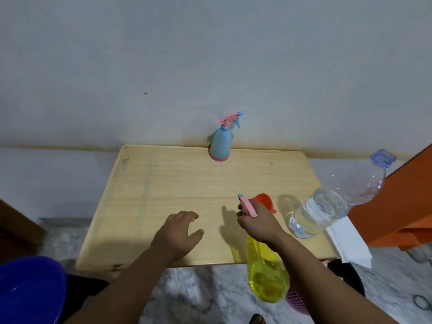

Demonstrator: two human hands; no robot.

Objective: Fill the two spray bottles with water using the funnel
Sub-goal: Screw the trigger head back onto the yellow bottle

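Observation:
A yellow see-through spray bottle [266,274] hangs in the air over the table's near edge, held by its neck in my right hand [259,224]; its pink trigger head sticks out above my fingers. Just behind my right hand an orange funnel [265,202] rests on the table. A blue spray bottle [221,146] with a pink head and pink base stands upright at the far edge by the wall. A large clear water bottle [327,206] with a blue cap stands at the right, partly filled. My left hand [180,230] hovers over the table, fingers apart, holding nothing.
The small wooden table [163,183] stands against a white wall. A blue basin [30,288] sits at the lower left, an orange piece of furniture [402,206] at the right, white paper [348,242] by the table's right corner, a pink basket [297,300] on the floor.

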